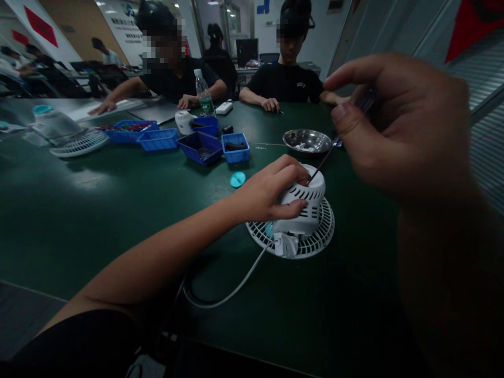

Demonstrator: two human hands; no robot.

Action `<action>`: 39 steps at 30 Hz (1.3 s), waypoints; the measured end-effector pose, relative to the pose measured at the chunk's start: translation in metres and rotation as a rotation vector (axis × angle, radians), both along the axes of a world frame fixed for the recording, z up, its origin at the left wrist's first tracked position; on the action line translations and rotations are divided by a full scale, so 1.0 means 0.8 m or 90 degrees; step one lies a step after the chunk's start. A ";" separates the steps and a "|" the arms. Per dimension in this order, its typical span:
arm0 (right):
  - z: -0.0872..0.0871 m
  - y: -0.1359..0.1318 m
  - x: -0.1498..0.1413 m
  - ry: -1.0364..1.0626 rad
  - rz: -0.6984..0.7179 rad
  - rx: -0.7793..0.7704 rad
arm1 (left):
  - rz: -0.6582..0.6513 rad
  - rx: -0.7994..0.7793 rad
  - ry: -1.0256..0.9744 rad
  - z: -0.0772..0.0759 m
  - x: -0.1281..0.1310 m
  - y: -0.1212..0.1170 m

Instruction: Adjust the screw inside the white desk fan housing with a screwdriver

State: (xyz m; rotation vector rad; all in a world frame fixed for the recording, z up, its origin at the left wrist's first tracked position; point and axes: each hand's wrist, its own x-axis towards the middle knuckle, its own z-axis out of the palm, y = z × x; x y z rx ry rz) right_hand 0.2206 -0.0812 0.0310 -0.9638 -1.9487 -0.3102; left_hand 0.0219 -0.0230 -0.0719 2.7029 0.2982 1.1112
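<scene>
A white fan (pixel 303 226) rests face down on the green table, its round grille underneath and its slotted motor housing on top. Around that housing my left hand (pixel 281 191) is wrapped, thumb on the near side and fingers over the top. Up at the right, close to the camera, my right hand (pixel 405 121) grips a screwdriver (pixel 323 160) by its handle. The thin shaft slants down and left to the top of the housing; the exact spot its tip meets is hard to see. A white cord (pixel 246 283) runs from the fan's bracket toward the table's near edge.
Beyond the fan stand a metal bowl (pixel 307 140) with small white parts, blue bins (pixel 200 148) and a water bottle (pixel 203 94). A turquoise disc (pixel 238 179) lies left of the fan. Another white fan (pixel 66 131) sits far left. Two people sit across the green table (pixel 129 210).
</scene>
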 end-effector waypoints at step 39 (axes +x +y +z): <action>-0.005 0.001 -0.003 -0.007 0.003 -0.035 | -0.012 0.036 -0.015 0.001 0.001 0.000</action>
